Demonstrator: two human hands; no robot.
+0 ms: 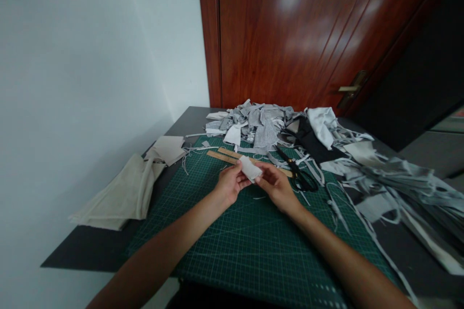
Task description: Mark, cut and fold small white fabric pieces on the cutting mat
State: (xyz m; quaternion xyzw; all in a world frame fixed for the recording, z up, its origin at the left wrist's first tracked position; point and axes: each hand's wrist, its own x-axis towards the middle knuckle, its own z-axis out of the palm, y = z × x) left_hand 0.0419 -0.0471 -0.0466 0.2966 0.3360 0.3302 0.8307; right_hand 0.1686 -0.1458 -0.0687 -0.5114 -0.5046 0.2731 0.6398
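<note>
Between my two hands, above the green cutting mat (217, 231), is a small white piece of fabric (250, 169). My left hand (231, 181) grips its left side, thumb on top and fingers beneath. At its lower right corner, my right hand (277, 184) pinches the edge. Just beyond the hands lie wooden rulers (223, 157), partly hidden by the fabric. Black-handled scissors (299, 176) rest on the mat to the right of my right hand, blades pointing away from me.
Grey and white fabric scraps (263, 123) are heaped at the back, beside a black cloth (311, 142). Folded beige cloth (126, 193) lies at the left edge of the table. More grey strips (409, 183) spread along the right. Behind stands a wooden door (282, 34).
</note>
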